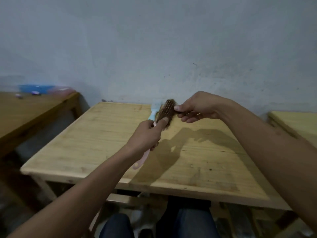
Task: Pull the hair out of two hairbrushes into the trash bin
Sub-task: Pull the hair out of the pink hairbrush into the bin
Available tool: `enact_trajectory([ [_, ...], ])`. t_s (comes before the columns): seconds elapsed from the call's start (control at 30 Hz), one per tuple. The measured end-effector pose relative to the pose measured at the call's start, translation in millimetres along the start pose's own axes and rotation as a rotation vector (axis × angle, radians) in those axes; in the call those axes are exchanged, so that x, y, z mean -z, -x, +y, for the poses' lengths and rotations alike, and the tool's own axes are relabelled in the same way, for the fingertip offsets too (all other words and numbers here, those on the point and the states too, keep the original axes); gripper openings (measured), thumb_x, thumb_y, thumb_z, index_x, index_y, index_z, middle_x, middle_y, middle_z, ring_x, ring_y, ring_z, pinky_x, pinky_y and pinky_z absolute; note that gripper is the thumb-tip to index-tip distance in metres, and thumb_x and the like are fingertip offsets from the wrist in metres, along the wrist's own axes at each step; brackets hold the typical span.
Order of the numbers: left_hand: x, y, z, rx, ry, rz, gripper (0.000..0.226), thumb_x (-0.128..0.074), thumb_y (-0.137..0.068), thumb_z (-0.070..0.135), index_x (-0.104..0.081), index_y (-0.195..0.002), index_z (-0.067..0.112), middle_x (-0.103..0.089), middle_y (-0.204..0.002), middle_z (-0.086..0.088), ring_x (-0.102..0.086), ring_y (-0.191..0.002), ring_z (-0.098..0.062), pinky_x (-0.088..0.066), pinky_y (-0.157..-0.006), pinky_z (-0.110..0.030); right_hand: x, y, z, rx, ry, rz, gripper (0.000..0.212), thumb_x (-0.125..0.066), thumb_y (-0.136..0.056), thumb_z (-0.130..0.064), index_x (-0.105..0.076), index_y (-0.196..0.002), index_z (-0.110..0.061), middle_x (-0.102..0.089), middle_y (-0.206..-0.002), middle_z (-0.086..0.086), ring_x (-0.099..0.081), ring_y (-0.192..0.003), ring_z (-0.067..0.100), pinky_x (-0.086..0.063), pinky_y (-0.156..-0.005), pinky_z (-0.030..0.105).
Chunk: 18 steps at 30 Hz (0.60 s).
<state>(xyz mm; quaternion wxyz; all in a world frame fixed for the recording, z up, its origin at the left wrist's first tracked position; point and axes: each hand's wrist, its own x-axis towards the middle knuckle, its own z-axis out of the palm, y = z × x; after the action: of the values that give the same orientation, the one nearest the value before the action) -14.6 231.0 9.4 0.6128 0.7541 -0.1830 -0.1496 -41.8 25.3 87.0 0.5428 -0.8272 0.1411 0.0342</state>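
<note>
A pale grey, scuffed wall (154, 40) backs a light wooden table (96, 140) that fills the middle of the view. Above the table, toward 12 o'clock, the left hand (145, 136) is curled round the handle of a pink hairbrush (143, 158), thumb laid along its neck, so the head tilts up and away toward 1 o'clock. A thick mat of brown hair (169, 107) covers the bristles. The right hand (197, 107), coming in from 3 o'clock, pinches a tuft of that hair between thumb and fingers at the right edge of the brush head. Just behind the pink brush, partly hidden by it, a light blue hairbrush (154, 109) lies on the tabletop near the far edge. At 9 o'clock stands a second wooden table (34, 114) carrying a blurred blue tub (36, 88); at 3 o'clock the corner of a third table (295, 122) shows. At 6 o'clock, the person's knees in dark trousers (188, 224) sit under the table.
</note>
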Motion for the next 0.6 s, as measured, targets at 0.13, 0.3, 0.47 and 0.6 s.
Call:
enact_trajectory([
  [0.13,34,35,-13,0.015,0.063,0.068,0.037,-0.062,-0.094,0.049,-0.053,-0.086,0.014,-0.043,-0.066,-0.004,-0.036,-0.046,-0.015,-0.027,-0.046,-0.027,-36,4,-7,0.068,-0.033,-0.126,0.024,-0.076,-0.091,-0.020,-0.075,-0.102,0.002,-0.077,-0.085,0.009,-0.073,-0.066,0.014,-0.061,-0.059,0.023],
  [0.3,74,75,-22,0.097,0.081,0.211,0.065,-0.065,-0.085,0.063,-0.063,-0.106,0.002,-0.047,-0.075,-0.007,-0.037,-0.053,-0.016,-0.028,-0.048,-0.030,-89,1,-23,0.151,-0.020,-0.244,0.028,-0.076,-0.091,-0.020,-0.074,-0.106,0.004,-0.076,-0.086,0.010,-0.071,-0.062,0.012,-0.060,-0.056,0.022],
  [0.47,116,104,-29,0.157,0.026,0.420,0.073,-0.059,-0.082,0.074,-0.066,-0.111,0.007,-0.050,-0.071,-0.003,-0.040,-0.049,-0.011,-0.031,-0.047,-0.028,-149,-15,-51,0.215,0.025,-0.374,0.016,-0.075,-0.093,-0.019,-0.073,-0.097,-0.003,-0.073,-0.080,0.006,-0.070,-0.059,0.012,-0.058,-0.054,0.022],
  [0.6,149,137,-44,0.211,-0.002,0.546,0.066,-0.059,-0.088,0.067,-0.067,-0.110,0.005,-0.055,-0.069,-0.003,-0.045,-0.052,-0.011,-0.034,-0.049,-0.028,-205,-25,-74,0.263,0.115,-0.525,0.012,-0.072,-0.095,-0.016,-0.072,-0.092,-0.005,-0.072,-0.077,0.005,-0.069,-0.060,0.013,-0.059,-0.055,0.022],
])
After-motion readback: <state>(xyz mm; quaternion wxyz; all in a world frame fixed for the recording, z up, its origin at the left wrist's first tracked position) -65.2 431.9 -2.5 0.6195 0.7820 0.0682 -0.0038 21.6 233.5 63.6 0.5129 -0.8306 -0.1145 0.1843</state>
